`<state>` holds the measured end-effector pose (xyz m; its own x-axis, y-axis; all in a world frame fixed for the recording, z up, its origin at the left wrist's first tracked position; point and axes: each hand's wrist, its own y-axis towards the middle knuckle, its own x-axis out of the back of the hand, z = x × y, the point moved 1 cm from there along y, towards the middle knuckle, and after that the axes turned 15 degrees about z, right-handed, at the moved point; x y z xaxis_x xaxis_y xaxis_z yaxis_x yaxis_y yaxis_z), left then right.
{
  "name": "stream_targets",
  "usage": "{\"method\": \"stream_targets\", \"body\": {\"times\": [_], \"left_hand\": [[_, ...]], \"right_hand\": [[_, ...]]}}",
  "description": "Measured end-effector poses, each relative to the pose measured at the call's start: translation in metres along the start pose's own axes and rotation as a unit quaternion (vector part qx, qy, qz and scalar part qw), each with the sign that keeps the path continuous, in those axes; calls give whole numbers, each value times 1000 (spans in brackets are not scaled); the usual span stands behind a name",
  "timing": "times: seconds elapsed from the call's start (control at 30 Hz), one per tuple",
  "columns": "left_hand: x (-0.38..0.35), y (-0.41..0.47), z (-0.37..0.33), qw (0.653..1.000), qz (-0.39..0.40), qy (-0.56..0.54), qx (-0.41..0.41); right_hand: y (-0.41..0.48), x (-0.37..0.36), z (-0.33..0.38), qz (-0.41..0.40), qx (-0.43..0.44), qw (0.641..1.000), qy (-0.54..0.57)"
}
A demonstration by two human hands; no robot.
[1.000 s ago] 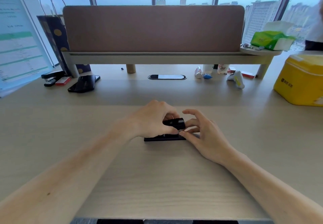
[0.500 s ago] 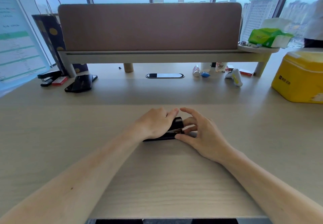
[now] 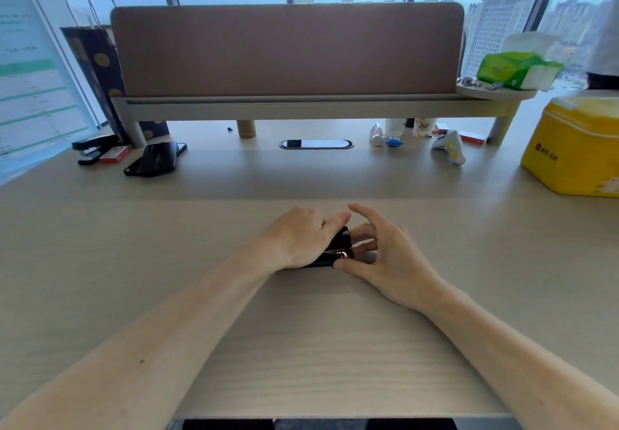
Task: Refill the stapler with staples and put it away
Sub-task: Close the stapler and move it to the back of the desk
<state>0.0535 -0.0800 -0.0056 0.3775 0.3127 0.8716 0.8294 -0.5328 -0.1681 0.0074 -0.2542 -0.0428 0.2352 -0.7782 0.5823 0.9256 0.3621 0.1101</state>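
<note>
A pale wood-grain desk (image 3: 134,262) runs beneath a wide window, backed by a brown fabric divider panel (image 3: 288,49) on a raised shelf; a yellow plastic tub (image 3: 576,148) stands at the far right, a green tissue pack (image 3: 512,69) on the shelf end, and a second black stapler (image 3: 92,146) beside a small red box (image 3: 114,154) far to the left, well apart from the work. At the desk's centre a person's left hand (image 3: 298,238) lies curled over a small black stapler (image 3: 340,248), palm pressing down on its top and covering most of it, while the right hand (image 3: 382,255) is partly open, thumb and fingertips touching the stapler's exposed front end. The stapler lies flat on the desk between the hands. Whether it has latched shut, or whether staples sit inside, cannot be told, since the hand hides the seam. The risks appear modest: a fingertip at the front could be pinched as the top snaps down; a misaligned strip could jam the channel; uneven pressure could skid the stapler across the smooth surface or fire a staple.
</note>
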Motion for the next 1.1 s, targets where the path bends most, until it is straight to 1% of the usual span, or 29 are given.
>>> {"method": "stream_targets", "body": {"times": [0.17,0.23,0.3,0.33,0.4,0.43,0.5,0.57,0.67,0.77,0.83,0.97,1.1], "left_hand": [[-1,1,2,1000,-15,8,-3],[-1,-2,3,999,-34,12,-13],[5,-8,6,997,-68,-6,-34],[10,-15,8,995,-79,-34,-48],[18,-32,18,991,-68,-74,-84],[21,-39,26,991,-53,-63,-101],[21,-52,44,993,-17,-25,-111],[17,-57,56,994,-2,-13,-107],[14,-55,63,994,-16,-20,-107],[16,-51,65,993,-40,-20,-111],[21,-48,69,992,-75,-28,-94],[36,-30,84,987,-142,-64,-28],[52,3,108,982,-178,-51,26]], "right_hand": [[0,0,-1,-5,15,1000,-18],[0,0,-1,-7,24,999,-34],[-1,1,-2,-11,26,997,-71],[-1,1,-2,-20,26,995,-96],[-3,2,0,-46,29,988,-143],[-3,3,2,-47,30,984,-167],[-2,7,6,-10,10,974,-225],[2,11,8,56,-39,957,-283],[6,9,7,138,-97,927,-335],[7,6,2,153,-109,918,-349],[10,7,1,158,-115,916,-350],[25,9,2,182,-128,913,-343],[48,11,-1,195,-126,913,-336]]}}
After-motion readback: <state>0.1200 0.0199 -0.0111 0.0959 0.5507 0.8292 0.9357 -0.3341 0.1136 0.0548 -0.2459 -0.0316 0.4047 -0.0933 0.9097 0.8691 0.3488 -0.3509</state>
